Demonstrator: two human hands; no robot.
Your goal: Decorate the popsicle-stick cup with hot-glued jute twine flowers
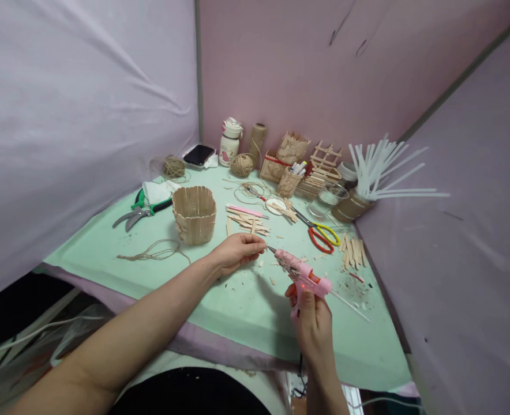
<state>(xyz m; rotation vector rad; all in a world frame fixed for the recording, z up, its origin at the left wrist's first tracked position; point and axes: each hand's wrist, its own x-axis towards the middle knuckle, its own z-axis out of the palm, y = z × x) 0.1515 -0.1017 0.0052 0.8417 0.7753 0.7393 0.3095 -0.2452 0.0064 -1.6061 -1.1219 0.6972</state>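
Observation:
My right hand [313, 317] is wrapped round the handle of a pink hot glue gun [300, 268], with a clear glue stick [350, 305] poking out of its back. The metal nozzle points left at the fingertips of my left hand [240, 253]. Those fingers are pinched together; whatever is between them is too small to make out. Left of that hand a basket made of wooden craft sticks [194, 225] stands upright on the table. Just beyond my left hand lie a pile of craft sticks [250, 222] and a pink pen [244, 211].
Scissors with red and yellow handles [322, 236], green-handled pruning shears [138, 210] and loose twine [151, 252] lie around. Behind stand a bottle [230, 144], a twine ball [242, 165], a clear cup [324, 202] and a pot of glue sticks [354, 204]. More craft sticks [353, 252] lie right.

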